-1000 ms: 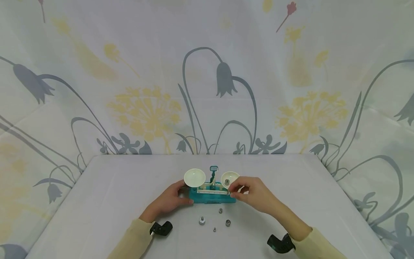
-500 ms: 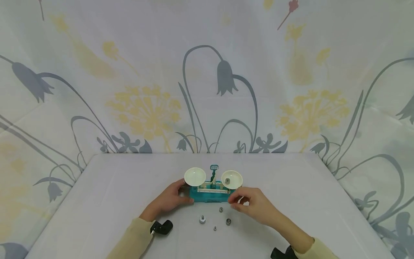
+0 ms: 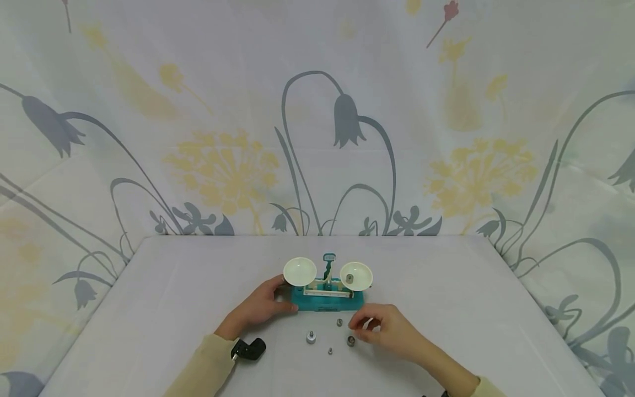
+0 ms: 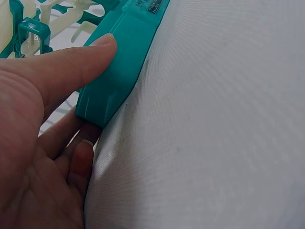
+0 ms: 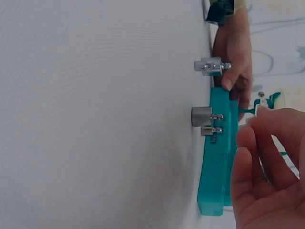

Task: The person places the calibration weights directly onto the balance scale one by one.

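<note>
A teal balance scale (image 3: pixel 327 303) with two cream pans stands on the table. My left hand (image 3: pixel 260 309) grips the left end of its base, thumb on the front face (image 4: pixel 97 52). The left pan (image 3: pixel 300 272) holds nothing; in the right pan (image 3: pixel 362 270) sits a metal weight (image 3: pixel 349 279). My right hand (image 3: pixel 392 333) hovers in front of the base's right end, fingers loosely bent, with nothing visible between them. Just below its fingertips is a knobbed weight (image 3: pixel 350 341). Farther left lie a small weight (image 3: pixel 339 322), a bigger one (image 3: pixel 311 337) and a tiny one (image 3: pixel 330 350).
A white cloth (image 3: pixel 198 275) covers the table, and a flower-printed curtain (image 3: pixel 317 165) hangs behind and at both sides. A black wrist camera (image 3: pixel 249 349) is strapped to the left wrist.
My right hand has drawn back from the right end of the scale's beam, down toward the loose weights. The right pan is now fully visible. My left hand has stayed on the base.
</note>
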The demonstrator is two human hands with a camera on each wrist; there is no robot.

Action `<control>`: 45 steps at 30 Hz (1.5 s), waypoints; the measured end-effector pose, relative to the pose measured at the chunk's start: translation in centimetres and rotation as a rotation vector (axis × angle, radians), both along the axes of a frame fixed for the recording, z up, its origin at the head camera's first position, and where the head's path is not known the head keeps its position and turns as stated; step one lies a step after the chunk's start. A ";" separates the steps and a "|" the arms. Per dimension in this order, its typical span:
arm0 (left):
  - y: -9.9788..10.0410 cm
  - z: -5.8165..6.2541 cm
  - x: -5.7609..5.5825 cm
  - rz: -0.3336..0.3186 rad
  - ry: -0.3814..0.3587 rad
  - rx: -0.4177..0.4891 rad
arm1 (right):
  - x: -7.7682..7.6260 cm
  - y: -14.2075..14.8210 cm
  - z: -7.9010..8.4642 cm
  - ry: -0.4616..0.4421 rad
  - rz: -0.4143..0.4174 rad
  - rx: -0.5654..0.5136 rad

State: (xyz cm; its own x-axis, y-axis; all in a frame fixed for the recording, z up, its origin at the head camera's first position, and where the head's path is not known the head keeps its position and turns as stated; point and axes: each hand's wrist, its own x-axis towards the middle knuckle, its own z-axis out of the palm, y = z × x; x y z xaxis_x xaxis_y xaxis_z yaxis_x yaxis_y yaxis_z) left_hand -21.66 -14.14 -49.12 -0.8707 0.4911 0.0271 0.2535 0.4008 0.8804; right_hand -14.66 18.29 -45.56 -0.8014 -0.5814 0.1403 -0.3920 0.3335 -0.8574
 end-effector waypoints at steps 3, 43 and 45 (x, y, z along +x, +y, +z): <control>0.0 0.0 0.0 0.003 -0.005 0.001 | 0.0 0.0 -0.6 -0.008 0.014 0.002; 0.1 0.3 0.2 0.020 -0.015 -0.005 | -1.1 0.3 -2.4 -0.182 0.111 0.089; 0.1 0.3 0.2 0.019 -0.009 -0.009 | -1.1 0.3 -2.3 -0.180 0.115 0.093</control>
